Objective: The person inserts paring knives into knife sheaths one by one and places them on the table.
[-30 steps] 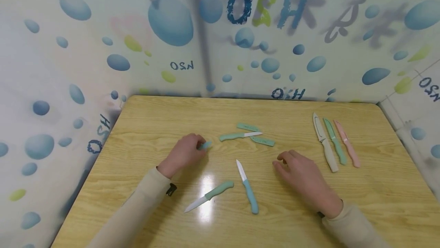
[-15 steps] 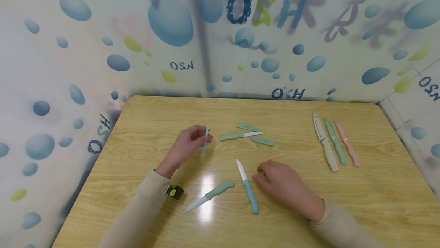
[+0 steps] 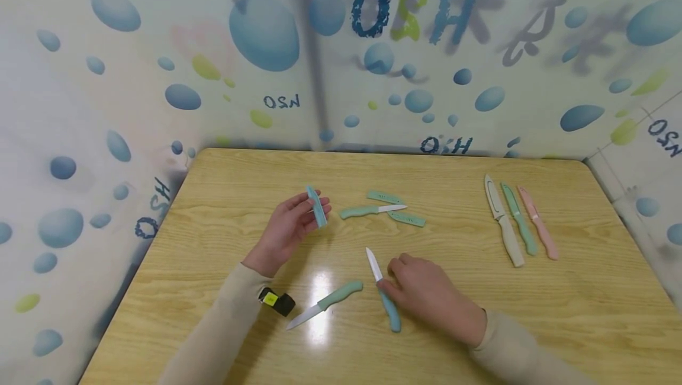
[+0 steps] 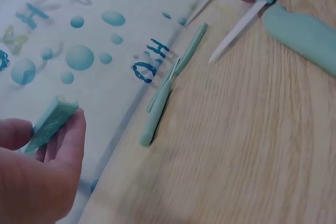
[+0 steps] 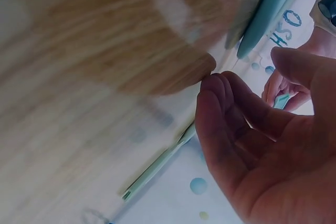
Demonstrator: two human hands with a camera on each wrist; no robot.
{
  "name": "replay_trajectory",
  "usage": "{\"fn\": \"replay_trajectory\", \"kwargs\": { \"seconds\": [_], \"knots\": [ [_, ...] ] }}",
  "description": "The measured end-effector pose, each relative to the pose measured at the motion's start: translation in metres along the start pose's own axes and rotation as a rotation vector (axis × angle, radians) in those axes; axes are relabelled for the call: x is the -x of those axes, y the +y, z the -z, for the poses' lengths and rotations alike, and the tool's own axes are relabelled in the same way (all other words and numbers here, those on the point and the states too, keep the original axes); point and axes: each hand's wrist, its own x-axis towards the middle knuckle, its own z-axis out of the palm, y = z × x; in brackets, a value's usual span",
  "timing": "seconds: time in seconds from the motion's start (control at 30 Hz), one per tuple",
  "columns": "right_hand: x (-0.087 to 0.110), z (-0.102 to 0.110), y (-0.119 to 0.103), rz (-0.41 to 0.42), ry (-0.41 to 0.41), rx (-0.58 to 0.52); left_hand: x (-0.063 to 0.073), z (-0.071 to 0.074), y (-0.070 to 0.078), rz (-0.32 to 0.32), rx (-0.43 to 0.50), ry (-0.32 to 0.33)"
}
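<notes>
My left hand pinches a light blue knife sheath between thumb and fingers, raised over the table; its hollow end shows in the left wrist view, where the sheath looks greenish. My right hand hovers at the blue-handled paring knife, its thumb over the part where blade meets handle. In the right wrist view the fingers are bent loosely and the thumb stands apart, with nothing between them. Whether the thumb touches the knife cannot be told.
A green-handled knife lies bare at the front, blade towards the left. Farther back, another green knife lies by two green sheaths. To the right lie sheathed cream, green and pink knives.
My left hand has lifted the sheath from the table and turned it. My right hand has moved left, from open table to the blue knife.
</notes>
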Motion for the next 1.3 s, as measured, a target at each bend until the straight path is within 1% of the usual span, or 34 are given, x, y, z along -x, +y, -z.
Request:
{"fn": "replay_trajectory", "kwargs": {
  "seconds": [0.13,0.23,0.33,0.47,0.6,0.73,0.9,1.0,1.2,1.3],
  "knots": [
    [-0.001,-0.001,-0.003,-0.004,-0.028,-0.002,0.0,-0.002,-0.001,0.013,0.079,0.027],
    [-0.002,-0.003,-0.005,-0.008,-0.046,0.016,-0.001,-0.004,-0.003,0.014,0.129,0.043],
    [-0.003,-0.005,-0.006,0.005,-0.04,0.048,-0.002,-0.006,-0.005,0.014,0.176,0.058],
    [-0.003,-0.004,-0.006,0.048,-0.011,0.074,-0.004,-0.008,-0.007,0.015,0.232,0.071],
    [-0.003,-0.001,-0.005,0.06,-0.008,0.044,-0.005,-0.01,-0.009,0.021,0.255,0.083],
    [-0.005,0.0,-0.004,0.023,-0.047,0.007,-0.006,-0.01,-0.011,0.026,0.265,0.096],
    [-0.009,0.003,-0.001,-0.048,-0.105,-0.046,-0.006,-0.009,-0.012,0.036,0.289,0.107],
    [-0.008,0.007,0.003,-0.077,-0.112,-0.083,-0.006,-0.009,-0.012,0.046,0.312,0.108],
    [-0.006,0.017,0.012,-0.103,-0.096,-0.141,-0.005,-0.009,-0.013,0.065,0.358,0.117],
    [-0.004,0.022,0.017,-0.128,-0.102,-0.168,-0.005,-0.01,-0.013,0.062,0.356,0.124]
  ]
}}
